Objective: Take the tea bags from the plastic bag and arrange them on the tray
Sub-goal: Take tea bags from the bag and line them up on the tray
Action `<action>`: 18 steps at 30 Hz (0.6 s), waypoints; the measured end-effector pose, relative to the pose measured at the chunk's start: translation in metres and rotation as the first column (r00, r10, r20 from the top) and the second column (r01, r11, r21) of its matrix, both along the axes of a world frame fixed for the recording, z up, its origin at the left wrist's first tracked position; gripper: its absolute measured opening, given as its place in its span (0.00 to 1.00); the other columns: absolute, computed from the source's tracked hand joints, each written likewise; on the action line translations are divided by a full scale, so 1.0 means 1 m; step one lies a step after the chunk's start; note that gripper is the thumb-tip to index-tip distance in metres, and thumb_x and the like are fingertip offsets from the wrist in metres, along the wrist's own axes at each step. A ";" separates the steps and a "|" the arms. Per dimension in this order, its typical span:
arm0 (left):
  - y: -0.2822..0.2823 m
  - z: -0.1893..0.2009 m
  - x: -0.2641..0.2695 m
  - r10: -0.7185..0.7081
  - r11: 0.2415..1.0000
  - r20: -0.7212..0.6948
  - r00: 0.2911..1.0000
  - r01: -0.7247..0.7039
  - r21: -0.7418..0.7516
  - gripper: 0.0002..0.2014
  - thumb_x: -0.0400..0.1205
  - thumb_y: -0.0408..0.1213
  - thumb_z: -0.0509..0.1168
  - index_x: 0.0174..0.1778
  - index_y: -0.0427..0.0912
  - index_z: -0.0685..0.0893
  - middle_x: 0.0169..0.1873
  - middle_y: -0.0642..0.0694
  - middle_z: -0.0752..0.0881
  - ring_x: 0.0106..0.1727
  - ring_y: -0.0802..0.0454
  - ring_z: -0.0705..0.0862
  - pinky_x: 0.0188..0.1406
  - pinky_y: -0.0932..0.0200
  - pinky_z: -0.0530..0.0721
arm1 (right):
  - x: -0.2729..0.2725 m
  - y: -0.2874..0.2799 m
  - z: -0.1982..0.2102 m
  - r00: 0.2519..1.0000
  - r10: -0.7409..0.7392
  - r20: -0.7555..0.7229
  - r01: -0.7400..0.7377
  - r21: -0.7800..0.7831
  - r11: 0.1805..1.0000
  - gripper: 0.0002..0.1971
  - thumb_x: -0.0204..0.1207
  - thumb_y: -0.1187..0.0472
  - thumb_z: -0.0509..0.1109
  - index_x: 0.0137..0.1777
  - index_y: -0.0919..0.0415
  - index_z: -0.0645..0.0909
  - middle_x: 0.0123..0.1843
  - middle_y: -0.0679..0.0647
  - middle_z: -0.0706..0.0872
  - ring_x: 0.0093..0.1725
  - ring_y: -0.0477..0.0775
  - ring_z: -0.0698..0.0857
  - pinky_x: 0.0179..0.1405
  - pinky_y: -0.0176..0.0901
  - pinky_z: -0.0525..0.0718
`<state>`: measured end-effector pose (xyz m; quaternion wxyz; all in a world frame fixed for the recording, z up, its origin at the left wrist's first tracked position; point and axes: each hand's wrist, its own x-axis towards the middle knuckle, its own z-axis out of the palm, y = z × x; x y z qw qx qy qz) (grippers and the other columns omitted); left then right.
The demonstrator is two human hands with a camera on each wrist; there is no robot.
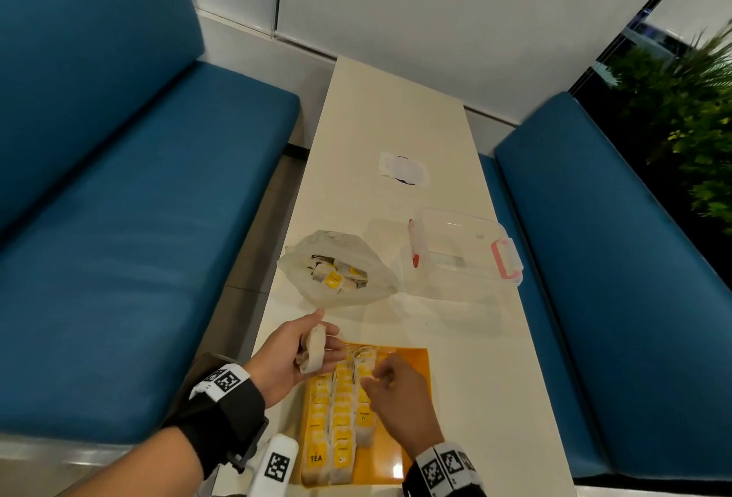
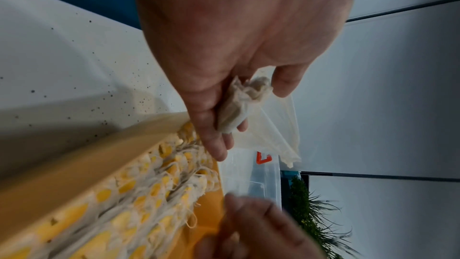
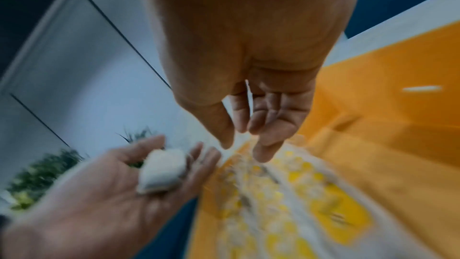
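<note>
An orange tray (image 1: 412, 413) lies at the near end of the table, with three rows of yellow-tagged tea bags (image 1: 340, 421) on its left half. My left hand (image 1: 328, 331) hovers over the tray's far left corner, palm up, and grips a small stack of tea bags (image 2: 236, 109) between thumb and fingers. Over the third row, my right hand (image 3: 245, 145) hangs with loose fingers and nothing visible between them. Just beyond the left hand, the plastic bag (image 1: 336, 271) lies open with more tea bags inside.
To the right of the bag stands a clear plastic box (image 1: 463, 255) with red latches. A white paper patch (image 1: 404, 170) lies further up the narrow cream table (image 1: 455, 358). Blue benches (image 1: 138, 239) run along both sides. The tray's right half (image 3: 373, 125) is bare.
</note>
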<state>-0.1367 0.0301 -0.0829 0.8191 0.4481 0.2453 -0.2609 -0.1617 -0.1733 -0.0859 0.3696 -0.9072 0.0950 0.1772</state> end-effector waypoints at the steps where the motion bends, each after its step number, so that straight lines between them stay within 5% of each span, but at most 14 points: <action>1: -0.001 0.000 0.000 0.009 1.000 0.000 1.000 -0.009 -0.008 0.24 0.89 0.49 0.60 0.62 0.29 0.86 0.51 0.30 0.90 0.54 0.35 0.90 0.66 0.39 0.84 | 0.003 0.009 0.012 0.999 -0.001 0.032 -0.001 0.086 0.996 0.09 0.71 0.54 0.77 0.41 0.54 0.79 0.38 0.53 0.85 0.36 0.54 0.88 0.33 0.46 0.89; 4: -0.007 0.000 0.000 0.014 1.000 0.014 1.000 -0.013 -0.011 0.23 0.91 0.46 0.56 0.64 0.28 0.84 0.59 0.26 0.88 0.57 0.33 0.89 0.67 0.38 0.82 | 0.016 0.036 0.036 0.998 0.013 0.063 -0.029 0.252 0.967 0.15 0.67 0.48 0.79 0.42 0.56 0.81 0.42 0.56 0.87 0.37 0.59 0.90 0.26 0.38 0.82; 6: -0.012 0.002 -0.001 -0.005 1.000 0.037 0.999 0.005 -0.001 0.23 0.92 0.45 0.54 0.62 0.30 0.86 0.58 0.27 0.89 0.52 0.40 0.91 0.51 0.49 0.90 | 0.023 0.049 0.036 0.997 0.036 0.070 -0.053 0.256 0.965 0.18 0.62 0.42 0.80 0.43 0.54 0.81 0.42 0.49 0.87 0.39 0.56 0.90 0.30 0.44 0.84; 8: -0.016 0.007 -0.002 0.001 1.000 0.049 0.999 -0.001 -0.016 0.24 0.93 0.44 0.52 0.61 0.28 0.86 0.51 0.29 0.91 0.38 0.47 0.92 0.30 0.60 0.86 | 0.027 0.055 0.032 0.995 0.061 0.073 -0.077 0.236 0.969 0.17 0.63 0.46 0.81 0.42 0.55 0.81 0.42 0.44 0.88 0.40 0.52 0.89 0.36 0.48 0.89; 9: -0.016 0.007 -0.002 0.011 1.000 0.055 0.998 -0.010 -0.022 0.24 0.93 0.43 0.51 0.61 0.27 0.86 0.50 0.29 0.91 0.38 0.46 0.92 0.29 0.60 0.86 | 0.028 0.056 0.030 0.996 0.058 0.073 -0.074 0.246 0.966 0.15 0.65 0.49 0.81 0.42 0.56 0.80 0.44 0.43 0.89 0.40 0.52 0.89 0.37 0.49 0.90; 12: -0.012 0.005 0.000 0.043 0.998 0.061 0.997 -0.040 -0.041 0.25 0.93 0.47 0.52 0.67 0.27 0.82 0.58 0.25 0.89 0.62 0.32 0.89 0.52 0.47 0.88 | 0.028 0.054 0.028 0.999 0.018 0.046 -0.032 0.328 0.944 0.12 0.69 0.55 0.82 0.43 0.59 0.82 0.46 0.49 0.89 0.39 0.53 0.89 0.30 0.46 0.88; 14: -0.009 0.003 0.000 0.063 0.996 0.037 0.997 -0.061 -0.072 0.24 0.92 0.48 0.54 0.66 0.28 0.82 0.59 0.24 0.88 0.63 0.31 0.88 0.59 0.43 0.85 | 0.027 0.051 0.030 1.000 -0.009 -0.001 0.009 0.402 0.915 0.11 0.71 0.59 0.81 0.45 0.62 0.83 0.42 0.55 0.87 0.38 0.55 0.90 0.30 0.45 0.88; 18: -0.007 0.001 -0.002 0.037 0.996 0.067 0.997 -0.031 -0.083 0.17 0.88 0.40 0.64 0.64 0.30 0.84 0.56 0.29 0.89 0.58 0.35 0.90 0.56 0.45 0.88 | 0.025 0.046 0.033 0.997 -0.041 -0.072 0.073 0.528 0.846 0.07 0.74 0.65 0.79 0.46 0.66 0.84 0.40 0.58 0.86 0.38 0.59 0.90 0.33 0.47 0.88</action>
